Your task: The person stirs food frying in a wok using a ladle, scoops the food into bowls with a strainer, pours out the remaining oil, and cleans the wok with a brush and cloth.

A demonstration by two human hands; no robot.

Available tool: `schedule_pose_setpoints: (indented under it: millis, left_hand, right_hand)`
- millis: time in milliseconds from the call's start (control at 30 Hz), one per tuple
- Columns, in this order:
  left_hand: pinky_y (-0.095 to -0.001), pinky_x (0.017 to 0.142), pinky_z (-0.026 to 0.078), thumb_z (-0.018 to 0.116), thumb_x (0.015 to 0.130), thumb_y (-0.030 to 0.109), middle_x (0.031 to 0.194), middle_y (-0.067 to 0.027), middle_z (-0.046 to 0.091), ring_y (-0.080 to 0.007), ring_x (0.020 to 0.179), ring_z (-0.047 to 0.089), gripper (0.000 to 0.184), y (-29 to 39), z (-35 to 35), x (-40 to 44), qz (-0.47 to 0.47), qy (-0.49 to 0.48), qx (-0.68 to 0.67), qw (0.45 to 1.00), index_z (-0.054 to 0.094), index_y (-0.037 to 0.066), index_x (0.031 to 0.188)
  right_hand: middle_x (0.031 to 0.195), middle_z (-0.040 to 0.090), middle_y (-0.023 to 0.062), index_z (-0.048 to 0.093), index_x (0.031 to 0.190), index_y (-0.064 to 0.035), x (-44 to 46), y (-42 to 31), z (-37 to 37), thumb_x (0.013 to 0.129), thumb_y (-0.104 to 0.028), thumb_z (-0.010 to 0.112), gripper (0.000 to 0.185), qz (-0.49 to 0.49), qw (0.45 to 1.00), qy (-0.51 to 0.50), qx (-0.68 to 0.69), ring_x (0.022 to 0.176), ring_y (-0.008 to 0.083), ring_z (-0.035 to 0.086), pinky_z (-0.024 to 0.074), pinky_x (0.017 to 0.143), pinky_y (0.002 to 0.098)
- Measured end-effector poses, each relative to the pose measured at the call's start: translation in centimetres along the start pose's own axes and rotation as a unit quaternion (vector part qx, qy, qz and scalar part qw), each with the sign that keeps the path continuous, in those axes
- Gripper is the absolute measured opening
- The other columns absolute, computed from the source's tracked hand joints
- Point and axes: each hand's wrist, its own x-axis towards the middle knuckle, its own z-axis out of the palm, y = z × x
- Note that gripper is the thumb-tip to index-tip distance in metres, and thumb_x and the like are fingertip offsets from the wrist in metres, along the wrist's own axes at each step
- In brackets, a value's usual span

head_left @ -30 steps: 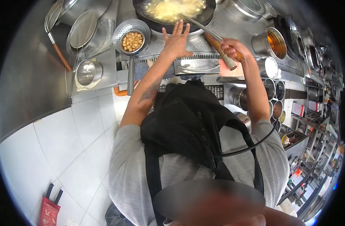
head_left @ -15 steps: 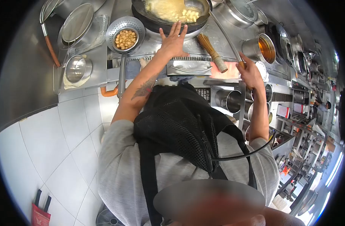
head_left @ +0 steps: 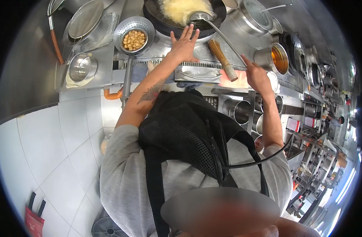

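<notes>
A dark wok (head_left: 155, 14) sits at the top of the view, with pale yellow foaming oil (head_left: 185, 8) in it. My left hand (head_left: 185, 46) is spread flat before the wok's near edge, fingertips close to the rim; whether they touch I cannot tell. Nothing is in that hand. My right hand (head_left: 258, 77) is wrapped round the end of a long-handled ladle (head_left: 224, 36), whose bowl is in the right part of the wok by the foam. Between my hands lies a bamboo wok brush (head_left: 220, 59). Left of the wok, a perforated strainer (head_left: 119, 33) holds golden-brown fried cubes (head_left: 134, 40).
At the left are a fine mesh sieve (head_left: 86, 19) and a small steel bowl (head_left: 82, 67) on a cloth. A pot of orange oil (head_left: 279, 58) stands right of my right hand, with a larger steel pot (head_left: 250, 17) behind it. A person (head_left: 337, 120) is far off.
The ladle's bowl has come into sight at the wok's right side, and my right hand has shifted slightly. Pale pieces at the wok's right are no longer visible. My left hand stays spread.
</notes>
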Motion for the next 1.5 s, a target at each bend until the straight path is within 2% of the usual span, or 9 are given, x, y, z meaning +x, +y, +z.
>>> schedule_pose_setpoints:
  millis: [967,1067,1167,1233,1267,1367,1400,1467,1500]
  left_hand:
    - [-0.077,0.107,0.012,0.084,0.058,0.059,0.165,-0.0127,-0.002,-0.0283,0.152,0.004,0.133,0.7,0.6,0.4,-0.044,-0.011,-0.006,0.999,0.006,0.021,0.158]
    - [-0.0769,0.107,0.012,0.084,0.059,0.06,0.165,-0.0126,-0.002,-0.028,0.152,0.004,0.133,0.7,0.5,0.4,-0.044,-0.008,-0.013,0.999,0.005,0.021,0.158]
    - [-0.0769,0.108,0.011,0.083,0.059,0.06,0.165,-0.0125,-0.003,-0.0278,0.152,0.003,0.132,0.5,0.7,0.5,-0.043,-0.009,-0.017,0.999,0.005,0.021,0.158]
    - [-0.0767,0.108,0.01,0.083,0.059,0.06,0.165,-0.0125,-0.003,-0.0278,0.152,0.003,0.132,0.5,0.9,0.5,-0.04,-0.007,-0.018,0.999,0.005,0.021,0.158]
    - [-0.0765,0.108,0.009,0.083,0.059,0.06,0.165,-0.0124,-0.003,-0.0278,0.152,0.002,0.132,0.4,0.9,0.5,-0.038,-0.005,-0.021,0.999,0.005,0.021,0.159]
    - [-0.0756,0.11,0.009,0.085,0.056,0.06,0.165,-0.0127,0.0,-0.0272,0.152,0.002,0.134,0.4,0.7,0.4,-0.027,-0.005,-0.009,1.0,0.009,0.016,0.158]
    - [-0.0756,0.11,0.009,0.085,0.056,0.06,0.165,-0.0127,0.0,-0.0272,0.152,0.002,0.134,0.4,0.7,0.4,-0.021,-0.009,-0.006,1.0,0.009,0.016,0.158]
    - [-0.0757,0.11,0.006,0.085,0.055,0.06,0.165,-0.0142,0.001,-0.0276,0.152,0.002,0.135,0.2,0.6,0.4,-0.015,-0.007,0.01,1.0,0.01,0.014,0.158]
    - [-0.0757,0.11,0.006,0.085,0.055,0.06,0.165,-0.0142,0.001,-0.0276,0.152,0.002,0.135,0.4,0.7,0.1,-0.007,-0.014,0.012,1.0,0.01,0.014,0.158]
  right_hand:
    - [0.092,0.065,0.0318,0.049,0.142,-0.0122,20.2,1.9,8.6,0.092,-0.018,0.056,0.05,0.003,0.994,0.101,0.047,0.084,0.0484,0.065,0.0514,0.077,0.0569]
    - [0.084,0.068,0.0282,0.047,0.143,-0.0115,19.7,3.4,9.0,0.092,-0.022,0.059,0.053,-0.006,0.982,0.137,0.131,0.076,0.0404,0.069,0.0555,0.069,0.0505]
    - [0.073,0.064,0.0118,0.053,0.137,-0.0113,16.4,3.5,6.7,0.097,-0.026,0.058,0.043,0.153,0.906,-0.001,0.395,0.052,0.0198,0.06,0.0514,0.05,0.035]
    - [0.075,0.053,0.0003,0.055,0.119,-0.0066,14.5,4.9,5.9,0.1,-0.026,0.055,0.027,0.178,0.747,-0.108,0.632,0.047,0.0057,0.045,0.0418,0.041,0.0224]
    - [0.075,0.053,0.0003,0.055,0.119,-0.0066,13.4,5.1,5.9,0.1,-0.026,0.055,0.027,0.182,0.744,-0.104,0.635,0.047,0.0057,0.045,0.0418,0.041,0.0224]
    - [0.074,0.05,0.0011,0.049,0.1,-0.0053,10.7,5.9,6.1,0.103,-0.022,0.05,0.017,0.216,0.504,-0.209,0.809,0.048,0.002,0.042,0.0316,0.036,0.0141]
    - [0.074,0.05,0.0011,0.049,0.1,-0.0053,10.0,5.6,5.8,0.103,-0.022,0.05,0.017,0.217,0.5,-0.204,0.813,0.048,0.002,0.042,0.0316,0.036,0.0141]
    - [0.073,0.048,-0.0004,0.05,0.106,-0.0035,8.6,4.8,5.2,0.103,-0.022,0.049,0.018,0.152,0.309,-0.259,0.902,0.047,0.0001,0.039,0.0294,0.035,0.0134]
    - [0.073,0.046,-0.0015,0.048,0.128,0.0019,8.0,4.5,5.7,0.103,-0.018,0.048,0.032,0.18,0.285,-0.249,0.908,0.046,-0.001,0.037,0.0277,0.034,0.0131]
